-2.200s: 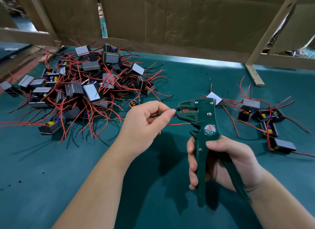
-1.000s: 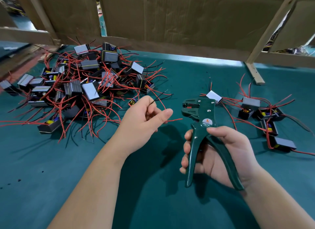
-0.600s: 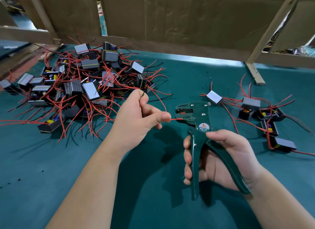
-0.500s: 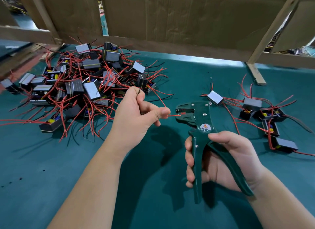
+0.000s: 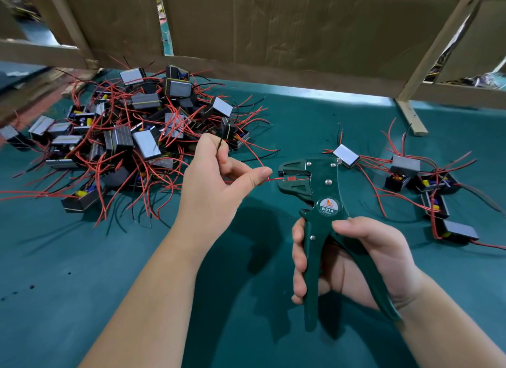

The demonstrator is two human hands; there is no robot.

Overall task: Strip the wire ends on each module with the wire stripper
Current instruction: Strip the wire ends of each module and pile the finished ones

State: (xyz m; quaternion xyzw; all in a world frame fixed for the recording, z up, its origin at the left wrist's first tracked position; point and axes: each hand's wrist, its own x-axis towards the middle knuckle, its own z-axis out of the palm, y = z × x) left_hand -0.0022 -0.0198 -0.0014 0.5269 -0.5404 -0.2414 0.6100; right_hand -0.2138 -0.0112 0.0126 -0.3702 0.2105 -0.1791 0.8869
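Observation:
My right hand [image 5: 356, 261] grips the handles of the dark green wire stripper [image 5: 320, 200], which stands upright with its jaws pointing left and its handles spread. My left hand [image 5: 216, 184] pinches a thin red wire [image 5: 275, 179] between thumb and forefinger, and the wire's tip lies inside the stripper's jaws. A black wire [image 5: 220, 143] sticks up from the same hand. The module these wires belong to is hidden in or behind my left hand.
A big heap of black modules with red and black wires [image 5: 115, 137] lies on the green mat [image 5: 82, 271] at the left. A smaller group of modules [image 5: 416, 181] lies at the right. Cardboard walls [image 5: 287, 25] and a wooden frame [image 5: 427, 55] stand behind.
My left hand turned from a first wire to another red one and brought its tip into the jaws. The stripper's handles, squeezed together at first, are now spread.

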